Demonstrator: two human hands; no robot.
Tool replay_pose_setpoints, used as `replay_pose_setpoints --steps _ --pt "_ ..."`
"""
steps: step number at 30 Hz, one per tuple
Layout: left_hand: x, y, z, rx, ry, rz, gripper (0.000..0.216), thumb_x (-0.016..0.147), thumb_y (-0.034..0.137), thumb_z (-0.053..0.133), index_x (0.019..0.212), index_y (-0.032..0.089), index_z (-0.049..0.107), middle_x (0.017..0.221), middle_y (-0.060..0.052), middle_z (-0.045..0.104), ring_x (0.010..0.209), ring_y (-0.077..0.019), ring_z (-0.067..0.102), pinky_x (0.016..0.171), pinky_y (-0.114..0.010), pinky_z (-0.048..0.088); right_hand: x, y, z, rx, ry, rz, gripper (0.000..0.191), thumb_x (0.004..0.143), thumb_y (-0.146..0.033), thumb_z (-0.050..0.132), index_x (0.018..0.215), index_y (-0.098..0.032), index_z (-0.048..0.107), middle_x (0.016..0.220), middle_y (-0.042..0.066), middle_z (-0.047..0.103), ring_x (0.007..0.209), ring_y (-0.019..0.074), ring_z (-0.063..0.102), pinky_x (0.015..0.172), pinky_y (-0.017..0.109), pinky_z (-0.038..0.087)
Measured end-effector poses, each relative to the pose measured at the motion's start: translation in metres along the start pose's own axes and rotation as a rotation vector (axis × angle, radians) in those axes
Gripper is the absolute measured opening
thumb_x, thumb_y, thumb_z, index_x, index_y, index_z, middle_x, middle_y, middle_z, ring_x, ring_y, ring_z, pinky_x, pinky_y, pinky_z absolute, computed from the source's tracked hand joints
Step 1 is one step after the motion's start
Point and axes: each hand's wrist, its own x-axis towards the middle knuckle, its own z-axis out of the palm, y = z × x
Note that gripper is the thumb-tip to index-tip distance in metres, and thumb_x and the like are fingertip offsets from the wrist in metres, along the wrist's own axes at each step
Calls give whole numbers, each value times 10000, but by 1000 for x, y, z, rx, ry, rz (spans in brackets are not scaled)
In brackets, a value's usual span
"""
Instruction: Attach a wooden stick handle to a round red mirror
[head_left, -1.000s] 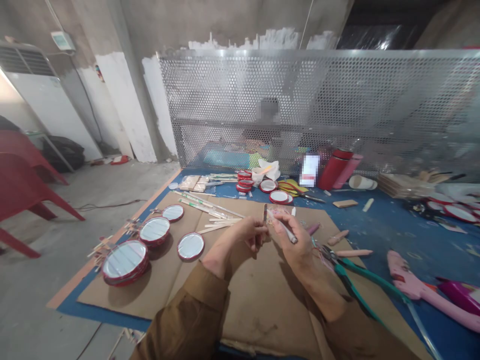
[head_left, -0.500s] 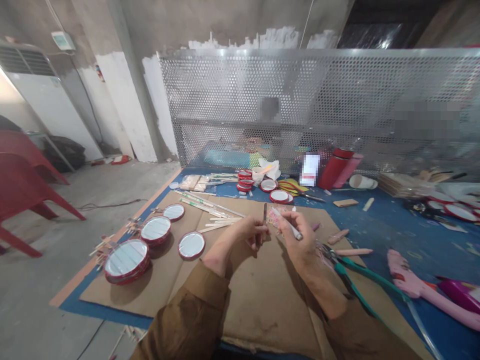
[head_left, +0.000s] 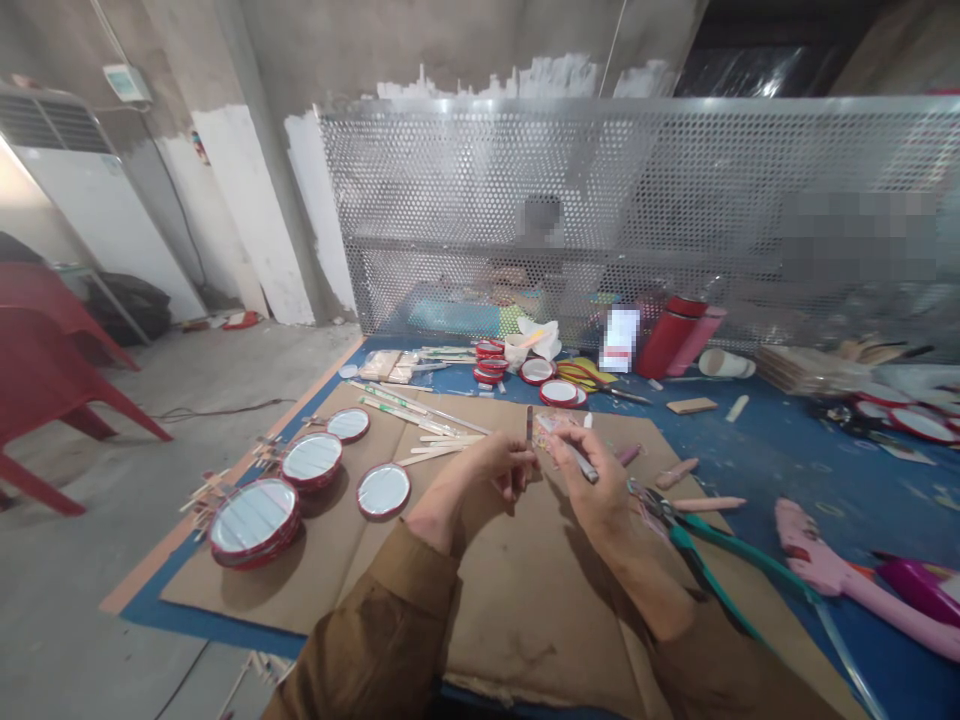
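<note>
"How does each grip stand?"

"The right hand (head_left: 600, 492) is clamped on a white pen-like tool (head_left: 583, 464). The left hand (head_left: 504, 466) seems to pinch a thin dark strip (head_left: 529, 426), though its fingers hide the lower end."

"Which way does the strip lie?"

"Left of the right hand, beside the tool's far tip, long axis toward the bench's (head_left: 757, 440) far edge. The tool slants from near right to far left. I can't tell whether they touch. The left hand is nearer the strip."

"Farther out?"

"A cardboard sheet (head_left: 517, 600) below both hands, green-handled pliers (head_left: 681, 538) across its right edge, red-rimmed discs (head_left: 253, 515) toward the bench's left edge."
</note>
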Motion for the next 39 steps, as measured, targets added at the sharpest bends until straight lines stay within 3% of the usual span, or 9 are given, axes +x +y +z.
replay_pose_setpoints --steps 10,26,34,39 --pt "0 1 -1 -14 -30 -17 299 903 452 548 868 158 592 512 21 561 409 -141 568 475 -255 461 1 -1 -1 -23 -32 -8 186 894 -378 544 847 -223 635 867 49 720 846 218 657 830 354 526" --pt "3 -3 1 -28 6 3 381 890 501 573 985 137 635 499 32 565 384 -128 534 460 -248 444 1 -3 0 -2 -47 -37 169 891 -362 550 839 -229 638 845 45 720 813 213 660 792 339 529" --pt "4 -2 0 -15 -1 -9 316 905 433 559 953 129 632 507 29 569 397 -124 540 473 -248 441 1 -1 0 -10 -38 -28 168 886 -366 557 840 -227 639 849 43 716 821 210 656 788 338 527" --pt "2 -2 1 7 14 -15 381 899 506 567 930 134 643 511 24 567 430 -118 552 497 -239 447 1 -1 0 -2 -43 -22 169 881 -365 555 833 -226 638 842 41 710 814 211 652 796 344 526"
